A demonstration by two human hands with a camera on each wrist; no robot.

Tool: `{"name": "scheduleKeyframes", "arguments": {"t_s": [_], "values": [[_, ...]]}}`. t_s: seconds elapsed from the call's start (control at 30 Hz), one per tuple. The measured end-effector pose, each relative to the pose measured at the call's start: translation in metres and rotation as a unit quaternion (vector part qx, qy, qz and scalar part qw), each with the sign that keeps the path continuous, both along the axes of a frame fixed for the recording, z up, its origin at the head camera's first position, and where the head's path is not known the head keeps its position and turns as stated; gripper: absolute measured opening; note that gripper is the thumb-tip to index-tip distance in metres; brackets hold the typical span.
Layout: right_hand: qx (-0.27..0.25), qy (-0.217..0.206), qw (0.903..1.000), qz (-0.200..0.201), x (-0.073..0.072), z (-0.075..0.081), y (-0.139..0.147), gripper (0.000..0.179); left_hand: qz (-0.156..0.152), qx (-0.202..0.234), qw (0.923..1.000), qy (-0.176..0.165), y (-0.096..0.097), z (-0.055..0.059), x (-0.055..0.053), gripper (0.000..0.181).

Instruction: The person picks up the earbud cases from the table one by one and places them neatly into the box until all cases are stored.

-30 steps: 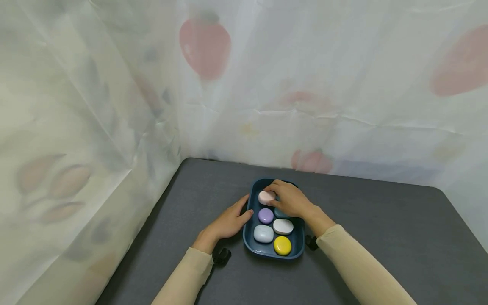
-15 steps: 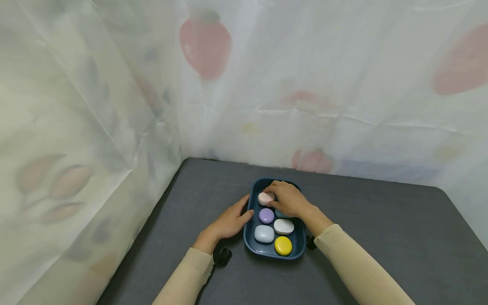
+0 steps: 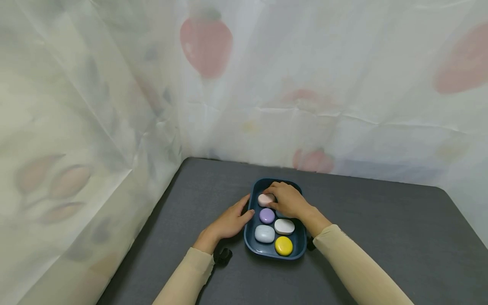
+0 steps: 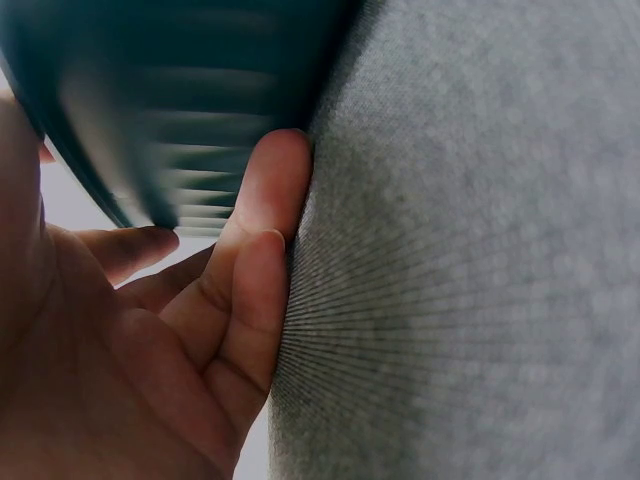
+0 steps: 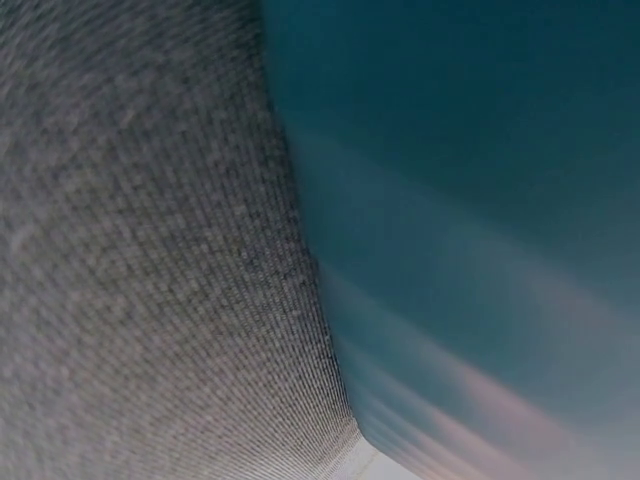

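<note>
In the head view, a dark blue tray [image 3: 249, 248] with rounded corners stands on the table. My left hand [image 3: 227, 221] holds its left side, thumb over the rim; the left wrist view shows several fingers [image 4: 262, 300] against the ribbed outer wall. Over the tray's far end, my right hand [image 3: 290, 201] pinches a pale pink bar of soap [image 3: 265, 200] between thumb and fingers. Just nearer me lies a purple round soap [image 3: 267, 216]. A white oval soap [image 3: 284, 226], a pale blue soap [image 3: 264, 234] and a yellow round soap [image 3: 284, 246] fill the near end.
A dark blue-grey piece [image 3: 283, 214] is mostly hidden under my right hand. The tray sits on a grey table [image 3: 362, 228]. A fruit-print curtain [image 3: 343, 84] hangs behind and to the left. In the right wrist view only the tray's outer wall [image 5: 450, 250] and cloth show.
My right hand and the pink soap have shifted slightly toward me, closer to the purple soap. The left hand keeps its place on the tray.
</note>
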State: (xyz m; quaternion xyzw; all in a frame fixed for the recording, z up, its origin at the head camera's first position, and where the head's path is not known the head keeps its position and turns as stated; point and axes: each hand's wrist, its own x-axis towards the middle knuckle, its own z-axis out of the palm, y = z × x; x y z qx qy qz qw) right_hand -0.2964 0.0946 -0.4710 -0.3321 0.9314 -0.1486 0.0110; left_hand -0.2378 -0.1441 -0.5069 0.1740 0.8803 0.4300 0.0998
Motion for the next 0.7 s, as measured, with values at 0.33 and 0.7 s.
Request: {"name": "scheduleKeyframes", "arguments": {"t_s": [0.33, 0.7], "values": [[-0.002, -0.009, 0.9999, -0.01, 0.0017, -0.0002, 0.0023, 0.041, -0.005, -0.003, 1.0, 0.002, 0.0019, -0.0016, -0.0019, 0.064], [-0.022, -0.026, 0.9993, -0.015, 0.0023, 0.0077, 0.0021, 0.043, 0.005, -0.007, 1.0, -0.004, -0.002, -0.0038, -0.0018, 0.064]]}}
